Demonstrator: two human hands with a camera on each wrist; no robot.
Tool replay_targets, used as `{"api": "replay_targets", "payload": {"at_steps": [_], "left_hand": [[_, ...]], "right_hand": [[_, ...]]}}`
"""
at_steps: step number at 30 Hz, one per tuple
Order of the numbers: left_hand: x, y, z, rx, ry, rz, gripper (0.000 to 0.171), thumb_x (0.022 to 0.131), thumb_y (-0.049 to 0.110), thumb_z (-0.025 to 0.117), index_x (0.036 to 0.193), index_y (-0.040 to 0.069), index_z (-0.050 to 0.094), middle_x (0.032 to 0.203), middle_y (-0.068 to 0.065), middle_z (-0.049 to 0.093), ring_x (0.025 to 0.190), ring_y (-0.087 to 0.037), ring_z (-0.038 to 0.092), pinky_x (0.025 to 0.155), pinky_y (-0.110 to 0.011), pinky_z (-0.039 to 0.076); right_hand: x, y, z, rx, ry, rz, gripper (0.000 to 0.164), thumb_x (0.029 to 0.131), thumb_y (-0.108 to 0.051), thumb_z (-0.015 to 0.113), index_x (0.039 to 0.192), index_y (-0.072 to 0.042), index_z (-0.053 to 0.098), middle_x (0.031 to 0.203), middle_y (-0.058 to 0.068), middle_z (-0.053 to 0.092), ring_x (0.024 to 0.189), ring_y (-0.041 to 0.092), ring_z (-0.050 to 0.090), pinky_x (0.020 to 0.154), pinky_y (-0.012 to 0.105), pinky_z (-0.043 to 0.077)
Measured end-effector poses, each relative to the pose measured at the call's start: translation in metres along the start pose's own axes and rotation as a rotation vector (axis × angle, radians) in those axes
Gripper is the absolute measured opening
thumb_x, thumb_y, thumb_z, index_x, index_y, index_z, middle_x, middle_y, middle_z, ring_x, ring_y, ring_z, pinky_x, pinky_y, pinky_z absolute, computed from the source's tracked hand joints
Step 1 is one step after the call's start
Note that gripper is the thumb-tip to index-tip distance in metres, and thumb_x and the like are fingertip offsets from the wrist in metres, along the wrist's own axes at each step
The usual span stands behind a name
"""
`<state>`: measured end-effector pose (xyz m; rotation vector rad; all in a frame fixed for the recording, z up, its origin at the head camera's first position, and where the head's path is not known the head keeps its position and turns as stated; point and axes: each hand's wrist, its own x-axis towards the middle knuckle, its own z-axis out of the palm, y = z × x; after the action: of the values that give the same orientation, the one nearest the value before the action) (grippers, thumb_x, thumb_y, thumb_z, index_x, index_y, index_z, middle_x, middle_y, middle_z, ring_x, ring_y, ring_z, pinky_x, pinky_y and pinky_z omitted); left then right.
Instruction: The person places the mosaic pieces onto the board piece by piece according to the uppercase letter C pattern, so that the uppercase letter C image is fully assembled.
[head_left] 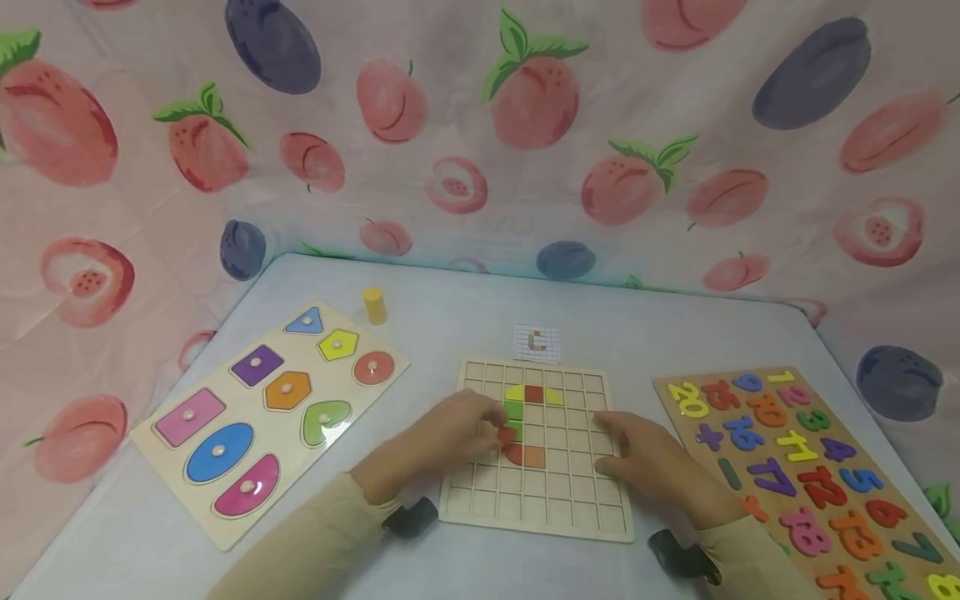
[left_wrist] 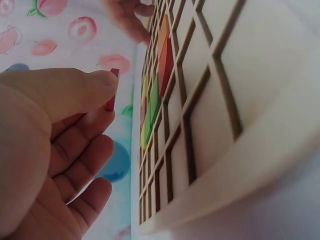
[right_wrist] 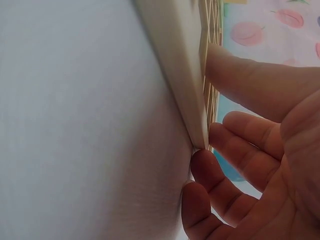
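Observation:
My left hand [head_left: 457,429] pinches a small red tile [left_wrist: 114,90] between thumb and index finger, over the left part of a wooden grid board [head_left: 558,483]. The other fingers of that hand curl loosely. On the board lie two yellow rounded tiles [head_left: 553,396] with a red square tile [head_left: 534,394] between them. Below the left yellow one are green tiles [head_left: 513,410], then a red rounded tile [head_left: 513,454] beside an orange square tile [head_left: 534,457]. My right hand [head_left: 648,458] rests at the board's right edge, thumb over the grid and fingertips along the rim.
A small printed pattern card [head_left: 537,343] lies just behind the board. To the left is a knobbed shape puzzle [head_left: 300,437], with a yellow cylinder [head_left: 375,307] near its far end. A number puzzle board [head_left: 750,467] lies on the right. A fruit-print cloth [head_left: 465,108] hangs behind the table.

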<state>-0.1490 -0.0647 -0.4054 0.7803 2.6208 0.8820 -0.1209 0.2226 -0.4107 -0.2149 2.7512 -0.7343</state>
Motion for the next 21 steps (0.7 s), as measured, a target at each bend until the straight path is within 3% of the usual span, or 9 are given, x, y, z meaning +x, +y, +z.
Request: {"api": "replay_targets", "payload": {"at_steps": [6,9,21], "left_hand": [[0.008,0.002,0.01,0.057,-0.001,0.114,0.017,0.089,0.015,0.075,0.104,0.009,0.075,0.092,0.008,0.065,0.09,-0.012,0.054,0.083,-0.024,0.049],[0.011,0.006,0.014,0.085,0.002,0.139,0.02,0.09,0.019,0.076,0.107,0.009,0.075,0.094,0.008,0.068,0.091,-0.011,0.056,0.086,-0.024,0.049],[0.015,0.016,0.026,0.07,0.009,0.103,0.028,0.091,0.022,0.075,0.116,0.01,0.071,0.105,0.006,0.068,0.097,-0.008,0.057,0.089,-0.025,0.049]], "right_hand": [[0.0,-0.001,0.0,0.004,-0.001,0.013,0.069,0.085,-0.02,0.079,0.145,-0.002,0.049,0.145,0.022,0.049,0.134,0.045,0.043,0.106,0.059,0.038],[0.0,-0.002,0.0,0.005,-0.001,0.021,0.069,0.085,-0.02,0.079,0.145,-0.002,0.049,0.145,0.022,0.049,0.134,0.045,0.043,0.106,0.059,0.037],[-0.001,-0.002,0.0,0.008,-0.01,0.037,0.07,0.085,-0.021,0.079,0.146,-0.003,0.049,0.147,0.021,0.048,0.135,0.045,0.041,0.107,0.06,0.036]]}}
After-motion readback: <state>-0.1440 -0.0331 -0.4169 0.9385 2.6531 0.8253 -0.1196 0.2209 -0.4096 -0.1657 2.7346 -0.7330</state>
